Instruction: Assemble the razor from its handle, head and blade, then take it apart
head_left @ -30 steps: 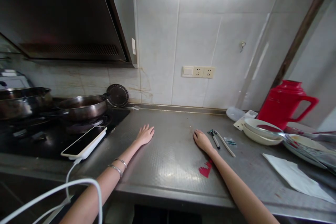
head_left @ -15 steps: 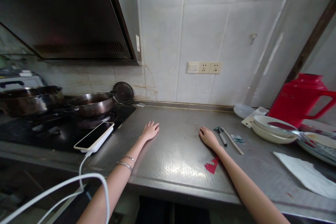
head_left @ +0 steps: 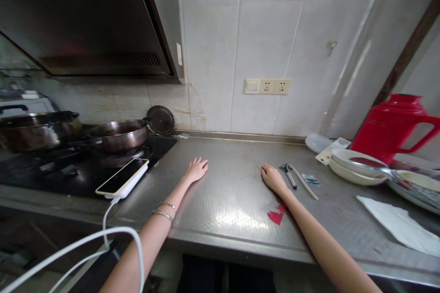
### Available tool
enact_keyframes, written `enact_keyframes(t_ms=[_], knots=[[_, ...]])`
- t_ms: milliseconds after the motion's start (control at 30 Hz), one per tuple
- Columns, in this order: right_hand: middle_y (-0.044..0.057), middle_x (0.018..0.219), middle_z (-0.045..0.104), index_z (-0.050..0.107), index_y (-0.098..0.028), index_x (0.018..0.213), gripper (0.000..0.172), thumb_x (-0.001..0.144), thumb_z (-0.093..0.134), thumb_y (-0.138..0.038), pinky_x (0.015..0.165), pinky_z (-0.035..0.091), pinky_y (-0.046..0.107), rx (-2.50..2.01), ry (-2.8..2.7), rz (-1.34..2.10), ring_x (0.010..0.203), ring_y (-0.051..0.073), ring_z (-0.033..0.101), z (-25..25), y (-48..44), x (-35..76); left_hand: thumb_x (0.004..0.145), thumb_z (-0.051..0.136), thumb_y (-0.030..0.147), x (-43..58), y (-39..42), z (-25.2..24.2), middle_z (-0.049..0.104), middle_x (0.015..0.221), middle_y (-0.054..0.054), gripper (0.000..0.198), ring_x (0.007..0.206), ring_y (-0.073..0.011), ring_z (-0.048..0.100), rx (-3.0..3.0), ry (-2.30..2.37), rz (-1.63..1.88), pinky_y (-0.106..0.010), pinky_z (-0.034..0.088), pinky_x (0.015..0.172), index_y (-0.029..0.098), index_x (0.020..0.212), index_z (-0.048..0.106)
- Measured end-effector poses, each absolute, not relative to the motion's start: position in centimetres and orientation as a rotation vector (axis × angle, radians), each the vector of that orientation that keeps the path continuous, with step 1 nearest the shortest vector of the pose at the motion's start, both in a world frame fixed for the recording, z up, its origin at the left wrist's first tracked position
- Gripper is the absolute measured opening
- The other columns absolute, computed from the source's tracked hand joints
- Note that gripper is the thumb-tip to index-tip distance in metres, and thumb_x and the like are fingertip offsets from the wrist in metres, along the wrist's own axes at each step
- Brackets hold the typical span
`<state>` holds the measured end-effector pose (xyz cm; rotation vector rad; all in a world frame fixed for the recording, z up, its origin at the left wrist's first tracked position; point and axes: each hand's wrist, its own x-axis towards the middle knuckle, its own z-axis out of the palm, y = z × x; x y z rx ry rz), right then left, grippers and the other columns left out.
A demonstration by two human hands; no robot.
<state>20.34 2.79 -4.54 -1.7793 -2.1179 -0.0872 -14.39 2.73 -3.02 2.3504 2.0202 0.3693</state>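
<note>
My left hand (head_left: 196, 170) lies palm down on the steel counter (head_left: 227, 201), fingers stretched out, holding nothing. Two thin bracelets (head_left: 164, 209) circle its wrist. My right hand (head_left: 272, 177) also rests flat on the counter with fingers extended and empty. Just right of it lie a razor (head_left: 288, 175) and a thin white stick (head_left: 303, 182). A red scrap (head_left: 277, 214) sits on the counter beside my right forearm. A phone on a white power bank (head_left: 123, 178) lies left of my left hand, with a white cable (head_left: 103, 233) running off it.
A pan (head_left: 118, 135) and a larger pot (head_left: 36, 129) stand on the black stove at left under the range hood (head_left: 82, 18). At right are stacked white bowls (head_left: 357, 168), a red thermos jug (head_left: 395, 128) and a white paper (head_left: 400, 226). Wall sockets (head_left: 268, 86) sit above.
The view shifted slightly between frames. Both hands stay flat on the counter in the same places.
</note>
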Motion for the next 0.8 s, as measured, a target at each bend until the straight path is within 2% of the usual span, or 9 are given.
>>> enact_keyframes(t_ms=[100,200,333,433,500,667,800], knots=[[0.015,0.115,0.061,0.064,-0.010,0.104,0.035,0.081,0.038,-0.012,0.094,0.035,0.023,-1.822,-2.010,-0.178,0.111,0.019,0.053,-3.3,2.3,21.5,0.089,0.026,0.043,-14.5,2.8,-3.1,0.035,0.141,-0.011,0.048,0.131,-0.0304,0.027,2.357,2.017,0.376,-0.047,0.023,0.102,0.026,0.131,0.044],[0.019,0.103,0.064,0.066,-0.008,0.099,0.034,0.075,0.041,-0.010,0.080,0.041,0.024,-2.027,-1.868,-0.228,0.098,0.023,0.060,-1.6,1.8,24.1,0.089,0.027,0.042,-14.6,3.0,-3.3,0.035,0.141,-0.011,0.048,0.131,-0.0309,0.027,2.374,2.014,0.396,-0.047,0.024,0.102,0.026,0.130,0.045],[0.022,0.087,0.067,0.069,-0.008,0.086,0.028,0.076,0.045,-0.020,0.061,0.042,0.026,-2.268,-1.786,-0.092,0.081,0.027,0.064,0.2,0.8,27.4,0.088,0.030,0.041,-14.6,3.4,-3.7,0.037,0.140,-0.012,0.047,0.131,-0.0301,0.027,2.364,2.007,0.443,-0.047,0.023,0.103,0.024,0.130,0.044],[0.020,0.081,0.067,0.069,-0.010,0.081,0.027,0.074,0.049,-0.026,0.058,0.040,0.026,-2.281,-1.804,-0.002,0.079,0.027,0.064,0.4,-0.1,28.2,0.087,0.036,0.038,-14.7,3.7,-3.5,0.039,0.138,-0.013,0.046,0.131,-0.0281,0.028,2.309,2.013,0.542,-0.047,0.022,0.104,0.018,0.127,0.047],[0.018,0.078,0.068,0.069,-0.011,0.081,0.025,0.072,0.051,-0.025,0.057,0.039,0.025,-2.299,-1.827,0.024,0.079,0.026,0.064,0.1,-0.5,28.2,0.086,0.039,0.035,-14.8,3.8,-3.1,0.044,0.135,-0.013,0.041,0.130,-0.0264,0.030,2.244,2.034,0.652,-0.045,0.023,0.104,0.016,0.118,0.056],[0.018,0.079,0.067,0.068,-0.009,0.084,0.024,0.067,0.051,-0.015,0.056,0.037,0.024,-2.318,-1.852,0.010,0.077,0.025,0.064,-1.3,-0.3,28.2,0.082,0.043,0.022,-14.2,3.6,-1.2,0.063,0.112,-0.007,0.028,0.114,-0.0187,0.050,2.133,1.926,0.949,-0.030,0.034,0.099,0.017,0.091,0.069],[0.018,0.081,0.068,0.068,-0.010,0.083,0.024,0.067,0.050,-0.014,0.056,0.038,0.025,-2.295,-1.786,-0.038,0.076,0.025,0.065,-2.1,-0.1,28.5,0.079,0.044,0.021,-12.3,2.8,0.5,0.067,0.104,-0.007,0.027,0.106,-0.0188,0.056,2.106,1.780,1.039,-0.029,0.038,0.095,0.015,0.084,0.070]])
